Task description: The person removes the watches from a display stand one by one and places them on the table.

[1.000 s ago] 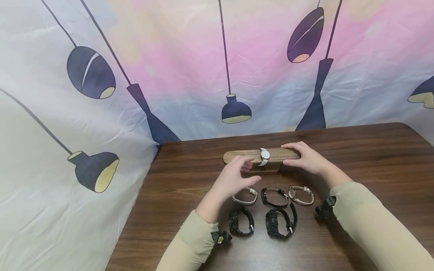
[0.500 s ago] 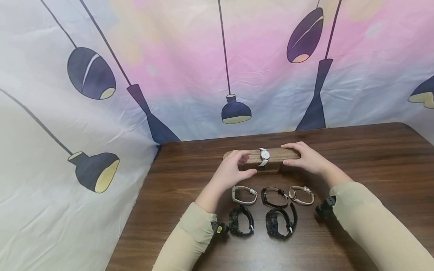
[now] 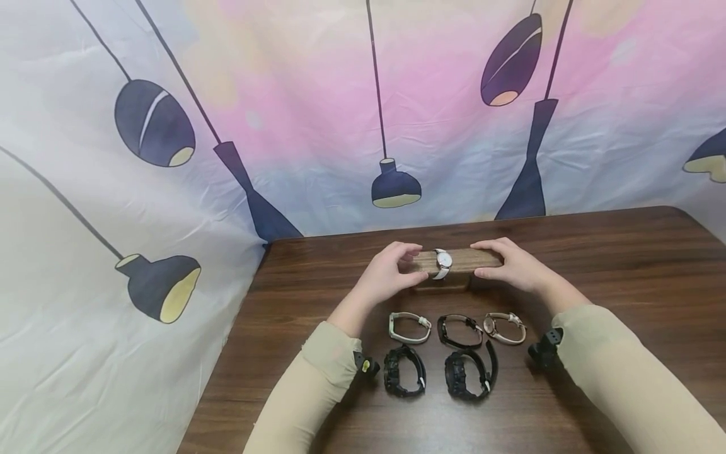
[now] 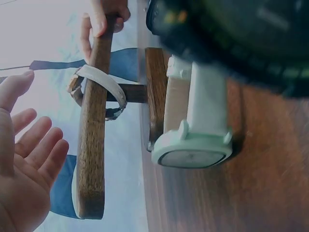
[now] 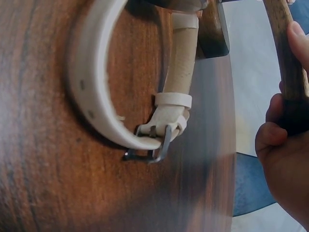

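A T-shaped wooden watch stand (image 3: 473, 258) stands near the back of the table, with a white-strapped watch (image 3: 444, 260) looped around its bar. My right hand (image 3: 516, 268) grips the bar's right end; in the right wrist view its thumb and fingers wrap the wood. At the left end is my left hand (image 3: 386, 271), thumb and fingers spread and holding nothing. The left wrist view shows a gap between that hand (image 4: 29, 164) and the bar (image 4: 91, 169). In the head view, the left hand hides the bar's left end.
Several watches lie in front of the stand: a pale mint one (image 3: 409, 341), a slim black one (image 3: 444, 331), a white-strapped one (image 3: 489, 324), and two chunky black ones (image 3: 391, 373). A printed cloth (image 3: 323, 113) hangs behind the table (image 3: 283, 353).
My left hand has moved up and slightly left, away from over the mint watch to the bar's left end. The right hand stays where it was on the bar.
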`<state>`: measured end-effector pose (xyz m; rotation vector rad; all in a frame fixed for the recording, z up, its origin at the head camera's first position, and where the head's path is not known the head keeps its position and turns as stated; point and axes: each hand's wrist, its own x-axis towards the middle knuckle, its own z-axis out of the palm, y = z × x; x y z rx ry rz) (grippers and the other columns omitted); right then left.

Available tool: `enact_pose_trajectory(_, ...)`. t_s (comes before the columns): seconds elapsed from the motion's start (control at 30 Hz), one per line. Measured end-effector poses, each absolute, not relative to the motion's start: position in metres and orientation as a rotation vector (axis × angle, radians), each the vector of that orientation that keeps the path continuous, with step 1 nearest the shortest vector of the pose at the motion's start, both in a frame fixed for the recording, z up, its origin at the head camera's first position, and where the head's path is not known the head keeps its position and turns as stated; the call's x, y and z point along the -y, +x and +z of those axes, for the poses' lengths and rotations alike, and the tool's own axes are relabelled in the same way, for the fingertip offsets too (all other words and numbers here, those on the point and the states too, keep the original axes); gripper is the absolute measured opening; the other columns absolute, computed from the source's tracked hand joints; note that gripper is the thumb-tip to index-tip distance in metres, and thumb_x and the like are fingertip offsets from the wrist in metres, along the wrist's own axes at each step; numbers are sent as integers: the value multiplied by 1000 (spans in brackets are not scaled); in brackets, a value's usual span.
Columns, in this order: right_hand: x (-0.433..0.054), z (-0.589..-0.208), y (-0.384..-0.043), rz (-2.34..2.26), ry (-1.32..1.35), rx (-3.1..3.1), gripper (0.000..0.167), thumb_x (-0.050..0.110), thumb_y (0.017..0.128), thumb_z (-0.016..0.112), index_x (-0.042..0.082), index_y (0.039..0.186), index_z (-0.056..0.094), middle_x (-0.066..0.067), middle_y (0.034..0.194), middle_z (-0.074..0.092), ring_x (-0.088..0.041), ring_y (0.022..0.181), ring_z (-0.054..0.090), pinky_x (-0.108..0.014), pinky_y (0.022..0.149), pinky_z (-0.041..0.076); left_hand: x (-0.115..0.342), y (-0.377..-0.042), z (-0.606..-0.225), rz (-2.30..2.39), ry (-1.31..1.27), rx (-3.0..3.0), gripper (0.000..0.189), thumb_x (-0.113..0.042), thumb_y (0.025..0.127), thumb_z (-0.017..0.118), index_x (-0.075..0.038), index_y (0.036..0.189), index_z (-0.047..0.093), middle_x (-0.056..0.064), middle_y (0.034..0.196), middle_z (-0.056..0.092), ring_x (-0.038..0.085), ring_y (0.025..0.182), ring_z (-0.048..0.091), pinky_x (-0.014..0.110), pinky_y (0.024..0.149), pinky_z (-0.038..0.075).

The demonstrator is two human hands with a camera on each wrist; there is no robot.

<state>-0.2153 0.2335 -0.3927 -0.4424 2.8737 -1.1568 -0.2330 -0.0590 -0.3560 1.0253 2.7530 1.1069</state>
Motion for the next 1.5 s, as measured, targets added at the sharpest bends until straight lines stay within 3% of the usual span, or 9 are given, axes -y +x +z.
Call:
enact_pose_trajectory(0.57,-235,-392,-216,-1167,-439,-2863,66,43,83,69,12,137,47,-22,134,36,-38,120,37,-58,95,29,42,-252,-352,1030,1031,-2753,56,-34,83,72,-12,131,53,4,124,53,18,112,52,32,94,41)
enact_pose_trajectory(0.8,-235,-391,-215,-1173,-428,-2860,65,42,83,69,12,136,47,-21,134,35,-38,120,37,-58,95,29,35,-260,-353,882,1063,-2787,61,-39,82,71,-14,134,51,3,134,47,21,125,40,37,99,36)
enact_pose_trajectory(1.23,-235,-394,-217,-1183,-432,-2850,65,43,83,69,13,137,47,-21,134,35,-38,119,38,-58,95,29,23,-264,-362,675,1133,-2810,62,-41,83,69,-14,135,50,1,132,50,18,123,43,39,101,33)
enact_pose_trajectory(1.5,-236,-394,-217,-1177,-431,-2850,66,45,83,68,13,136,47,-21,133,35,-38,117,38,-58,93,30,18,-262,-365,509,1160,-2853,61,-46,83,66,-21,136,49,-1,134,48,19,123,43,43,97,33)
